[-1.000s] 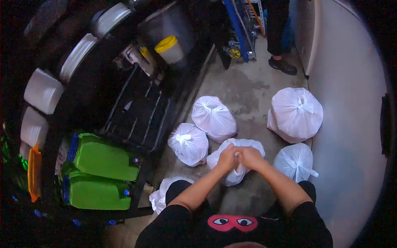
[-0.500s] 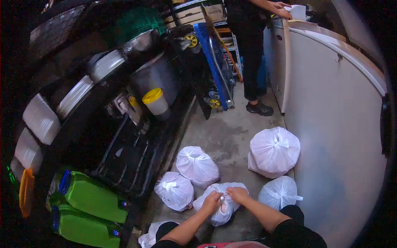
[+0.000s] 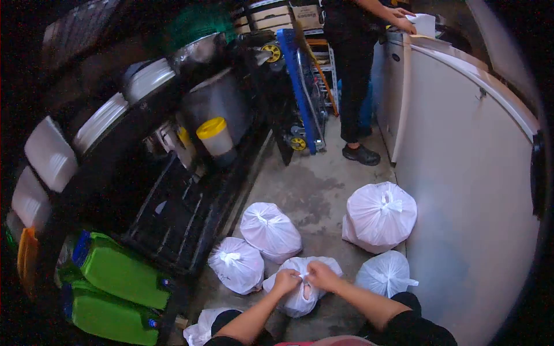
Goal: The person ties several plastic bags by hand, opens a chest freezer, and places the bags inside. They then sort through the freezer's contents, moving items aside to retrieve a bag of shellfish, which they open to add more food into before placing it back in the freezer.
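A white plastic bag (image 3: 297, 305) rests on the floor in front of me, with something pinkish showing through a gap near its top. My left hand (image 3: 287, 281) is closed on the bag's gathered top. Close beside it, my right hand (image 3: 322, 275) pinches the same top from the other side. Two tied white bags, one nearer (image 3: 236, 266) and one farther (image 3: 270, 230), stand to the left. On the right are a large tied bag (image 3: 381, 218) and a smaller one (image 3: 384, 273). Another white bag (image 3: 202, 327) lies at the lower left.
A white chest appliance (image 3: 461, 161) lines the right side. Another person (image 3: 349, 81) stands beside it, hands on its top. A blue-framed trolley (image 3: 298, 86) is upright at the back. Dark shelving on the left holds a yellow-lidded tub (image 3: 216, 138) and green containers (image 3: 121, 274).
The view has shifted slightly. Both my hands remain at the bag's top and have drawn a little closer together.
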Demonstrator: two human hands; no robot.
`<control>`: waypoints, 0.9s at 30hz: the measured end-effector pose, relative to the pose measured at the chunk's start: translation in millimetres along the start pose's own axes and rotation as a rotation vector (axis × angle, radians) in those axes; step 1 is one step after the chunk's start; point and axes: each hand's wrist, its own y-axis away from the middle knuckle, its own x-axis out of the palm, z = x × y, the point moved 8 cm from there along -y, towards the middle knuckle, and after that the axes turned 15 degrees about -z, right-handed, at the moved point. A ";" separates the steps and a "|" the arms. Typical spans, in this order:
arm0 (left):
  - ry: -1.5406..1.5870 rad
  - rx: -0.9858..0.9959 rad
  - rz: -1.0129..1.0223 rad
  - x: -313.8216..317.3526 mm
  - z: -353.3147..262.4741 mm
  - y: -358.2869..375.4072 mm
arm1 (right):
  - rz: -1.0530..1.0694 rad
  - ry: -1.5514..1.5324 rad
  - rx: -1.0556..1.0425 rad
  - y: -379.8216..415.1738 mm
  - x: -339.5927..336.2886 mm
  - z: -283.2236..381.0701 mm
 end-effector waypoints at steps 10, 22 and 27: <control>0.442 -0.423 0.459 -1.0 -29.9 19.2 | 0.027 -0.105 0.257 36.4 26.7 -14.1; 0.219 -0.192 0.220 -16.3 -18.9 0.0 | 0.038 0.310 -0.132 32.6 6.6 17.4; 0.226 -0.102 0.203 -13.3 -19.0 -4.9 | 0.057 0.336 -0.104 37.0 1.9 22.5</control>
